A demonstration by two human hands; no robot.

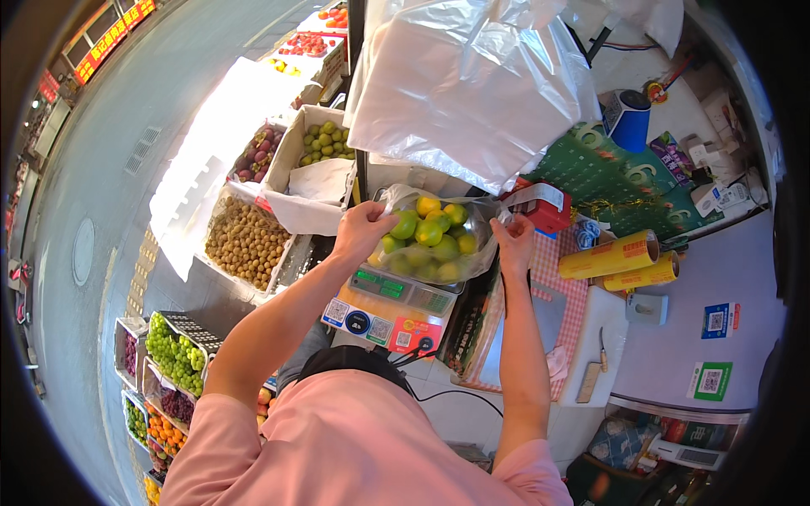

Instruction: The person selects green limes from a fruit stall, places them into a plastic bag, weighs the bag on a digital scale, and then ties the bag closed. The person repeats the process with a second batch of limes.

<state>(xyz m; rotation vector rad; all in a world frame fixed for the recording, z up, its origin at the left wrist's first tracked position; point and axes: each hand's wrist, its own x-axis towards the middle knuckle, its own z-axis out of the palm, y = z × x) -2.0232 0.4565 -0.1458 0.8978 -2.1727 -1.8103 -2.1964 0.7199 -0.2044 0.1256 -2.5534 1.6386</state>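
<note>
A clear plastic bag (478, 255) full of green and yellow-green citrus fruit (429, 233) rests on a weighing scale (405, 291) in front of me. My left hand (366, 229) pinches the bag's left edge near its mouth. At the opposite side, my right hand (514, 242) grips the right edge with bent fingers. Between the two hands the mouth is spread, and the fruit shows through it. The scale's green-lit display faces me, below the bag.
Clear plastic bags (464, 93) hang in a stack above the scale. Left stand boxes of longans (246, 242) and green fruit (325, 142). Right are a red box (544, 207), yellow film rolls (609, 255), and a knife (602, 347) on a white board (591, 384).
</note>
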